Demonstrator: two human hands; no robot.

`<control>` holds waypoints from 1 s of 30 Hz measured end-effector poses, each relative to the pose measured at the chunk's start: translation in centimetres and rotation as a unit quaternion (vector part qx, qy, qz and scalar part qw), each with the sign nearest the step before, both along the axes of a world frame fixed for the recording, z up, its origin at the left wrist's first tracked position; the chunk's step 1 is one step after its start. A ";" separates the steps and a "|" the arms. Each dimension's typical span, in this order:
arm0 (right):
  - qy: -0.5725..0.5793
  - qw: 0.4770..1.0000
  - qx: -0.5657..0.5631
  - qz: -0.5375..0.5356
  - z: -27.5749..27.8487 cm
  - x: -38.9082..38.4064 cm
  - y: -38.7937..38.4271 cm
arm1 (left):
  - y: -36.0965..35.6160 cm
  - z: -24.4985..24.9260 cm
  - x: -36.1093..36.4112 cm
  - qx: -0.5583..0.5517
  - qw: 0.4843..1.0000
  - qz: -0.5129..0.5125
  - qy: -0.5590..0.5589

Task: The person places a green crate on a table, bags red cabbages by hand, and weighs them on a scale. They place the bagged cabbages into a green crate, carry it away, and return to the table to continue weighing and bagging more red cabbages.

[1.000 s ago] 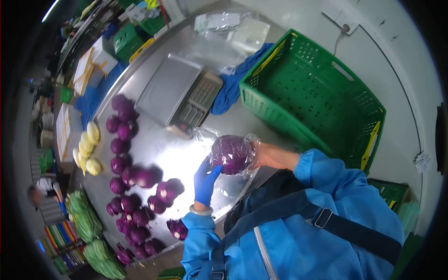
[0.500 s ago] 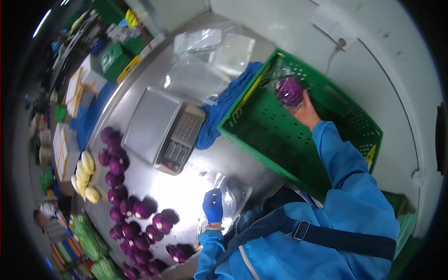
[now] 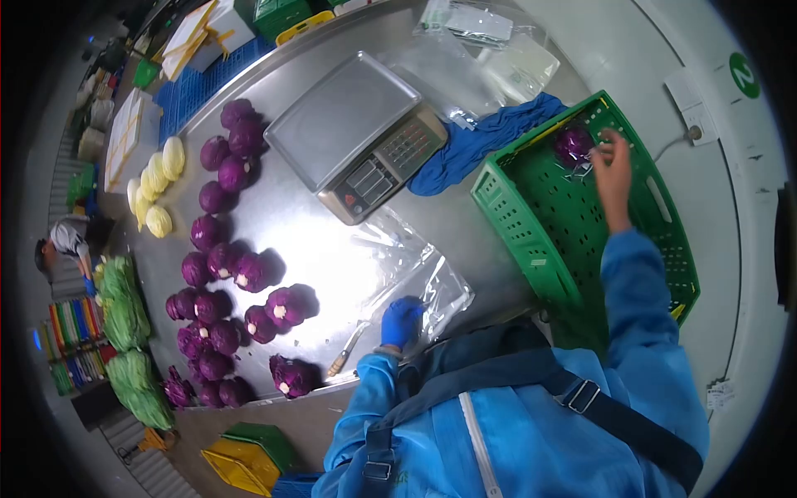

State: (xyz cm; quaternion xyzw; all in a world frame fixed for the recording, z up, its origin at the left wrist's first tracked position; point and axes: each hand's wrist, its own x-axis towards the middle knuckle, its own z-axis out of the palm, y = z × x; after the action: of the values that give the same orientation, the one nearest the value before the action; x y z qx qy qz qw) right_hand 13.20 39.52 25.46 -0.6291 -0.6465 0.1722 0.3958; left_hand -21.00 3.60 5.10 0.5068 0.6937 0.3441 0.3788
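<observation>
My left hand (image 3: 401,322), in a blue glove, is curled closed on a clear plastic bag (image 3: 444,292) at the table's near edge. Inside the far end of the green crate (image 3: 531,236) lies a purple cabbage (image 3: 573,146) in clear wrap. Bare and with its fingers apart, my right hand (image 3: 613,170) is just beside that cabbage, holding nothing. A knife (image 3: 347,350) with a wooden handle rests left of my gloved hand. Several unwrapped purple cabbages (image 3: 209,307) are spread over the left part of the table.
A weighing scale (image 3: 357,133) stands mid-table, with a blue cloth (image 3: 481,143) between it and the crate. Plastic bags (image 3: 519,66) lie at the back. Pale yellow cabbages (image 3: 155,181) and green leafy vegetables (image 3: 124,303) are at left. Another person (image 3: 70,245) is beyond the table.
My right hand has let go of the wrapped cabbage, which now rests lower in the crate's far end. My left hand stays by the bag. The view has shifted.
</observation>
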 end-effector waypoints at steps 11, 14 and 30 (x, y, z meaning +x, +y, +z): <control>-0.341 0.733 -0.095 0.582 -15.0 -19.1 -24.7 | 1.8 4.3 -4.5 0.031 0.986 0.165 0.003; -0.289 0.603 -0.256 0.698 -10.7 -23.0 -22.8 | 1.5 3.2 -6.0 0.111 0.981 0.159 0.018; -0.059 0.942 -0.132 0.302 -12.9 -75.0 4.2 | 0.6 -5.8 -7.2 0.104 0.986 -0.075 -0.106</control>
State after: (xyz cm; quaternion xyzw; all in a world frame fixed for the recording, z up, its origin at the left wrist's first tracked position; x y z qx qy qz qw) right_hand -61.84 43.70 12.61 -0.4598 -0.7997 0.3302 0.2001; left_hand -28.17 4.21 -0.69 0.5549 0.5701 0.4365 0.4201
